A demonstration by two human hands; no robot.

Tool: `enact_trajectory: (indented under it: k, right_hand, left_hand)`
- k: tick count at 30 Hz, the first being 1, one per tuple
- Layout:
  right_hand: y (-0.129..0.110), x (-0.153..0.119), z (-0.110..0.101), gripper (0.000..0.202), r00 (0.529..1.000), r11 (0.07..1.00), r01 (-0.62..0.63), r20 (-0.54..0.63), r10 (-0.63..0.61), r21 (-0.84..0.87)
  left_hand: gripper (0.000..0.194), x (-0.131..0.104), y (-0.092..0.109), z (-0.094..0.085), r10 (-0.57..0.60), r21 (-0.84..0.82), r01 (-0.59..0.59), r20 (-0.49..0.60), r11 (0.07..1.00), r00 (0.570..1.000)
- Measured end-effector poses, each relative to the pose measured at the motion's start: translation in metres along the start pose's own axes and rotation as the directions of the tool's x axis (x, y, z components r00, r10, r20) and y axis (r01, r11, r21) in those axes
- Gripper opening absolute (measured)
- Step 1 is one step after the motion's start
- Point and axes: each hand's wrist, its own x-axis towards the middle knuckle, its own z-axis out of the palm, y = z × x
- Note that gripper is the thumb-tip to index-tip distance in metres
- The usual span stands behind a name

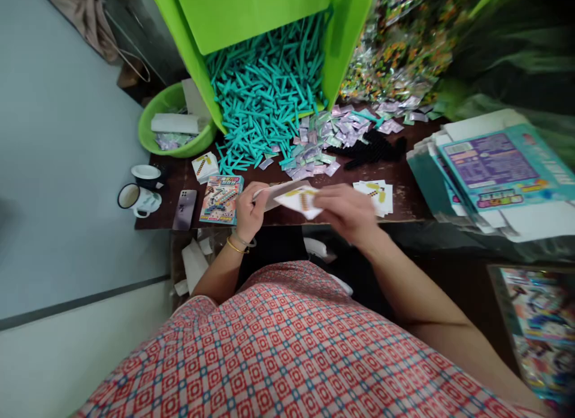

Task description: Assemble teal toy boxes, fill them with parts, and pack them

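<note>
The person's left hand (pixel 250 208) grasps a pale flat piece (pixel 281 192), gripped near its left end; whether this is a carton seen edge-on or a folded sheet cannot be told. The right hand (pixel 348 211), blurred, pinches a white card (pixel 303 201) printed with a yellow-headed pickaxe. The card is in front of the near edge of the tabletop (pixel 406 193), close against the pale piece, though whether the two touch is unclear.

The step in hand looks to be bringing card and pale piece together. The next move probably calls for a steady left hand and for the card's leading edge to be lined up squarely with the piece.

Just beyond the right hand lies a right-hand card pile (pixel 381 196) with similar prints; a left-hand card pile (pixel 205 166) sits beyond a printed box (pixel 221 199), which lies just left of the left hand. Farther off, teal sticks (pixel 265 100) spill from a green bin (pixel 345 52), and small sachets (pixel 345 127) lie heaped to their right. Cartons (pixel 498 166) are stacked at the right.
</note>
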Motion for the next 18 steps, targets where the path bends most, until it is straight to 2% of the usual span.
enact_trajectory:
  k: [2,3,5,7,8,10,11,13,15,18]
  right_hand:
    - [-0.012,0.019,0.033,0.028,0.979,0.986,0.156,0.124,-0.162,0.060]
    - [-0.009,0.024,0.047,0.030,0.971,0.980,0.186,0.142,-0.194,0.069]
    - [0.013,0.027,0.065,0.035,0.983,0.987,0.151,0.098,-0.157,0.059]
    - [0.050,0.023,0.070,0.039,0.999,0.998,-0.047,0.015,0.048,-0.040]
    - [0.070,0.019,0.070,0.042,0.984,0.977,-0.178,-0.027,0.176,-0.114]
    - [0.101,0.005,0.071,0.051,0.922,0.886,-0.385,-0.070,0.380,-0.257]
    - [0.108,-0.006,0.074,0.057,0.894,0.843,-0.440,-0.062,0.444,-0.308]
    - [0.103,-0.036,0.083,0.068,0.872,0.818,-0.458,0.002,0.489,-0.348]
    - [0.080,-0.074,0.091,0.073,0.871,0.829,-0.410,0.107,0.480,-0.381]
    - [0.051,-0.123,0.086,0.070,0.864,0.863,-0.316,0.257,0.433,-0.394]
  left_hand:
    - [0.059,0.000,-0.001,-0.004,-0.007,-0.003,0.007,-0.001,1.000,1.000]
    - [0.059,-0.001,-0.002,-0.006,-0.013,-0.006,0.013,-0.007,1.000,1.000]
    - [0.057,-0.003,-0.006,-0.014,-0.034,-0.013,0.034,-0.039,0.999,0.999]
    - [0.055,-0.007,-0.012,-0.022,-0.071,-0.008,0.070,-0.078,0.998,0.994]
    - [0.056,-0.009,-0.015,-0.025,-0.088,-0.006,0.087,-0.094,0.996,0.992]
    - [0.057,-0.014,-0.019,-0.031,-0.103,-0.005,0.103,-0.099,0.995,0.990]
    - [0.057,-0.017,-0.020,-0.032,-0.102,-0.004,0.102,-0.088,0.995,0.991]
    - [0.057,-0.021,-0.020,-0.033,-0.095,-0.004,0.095,-0.053,0.995,0.994]
    - [0.058,-0.025,-0.019,-0.031,-0.099,-0.002,0.099,-0.021,0.995,0.995]
    - [0.058,-0.028,-0.019,-0.027,-0.106,-0.020,0.106,-0.001,0.994,0.994]
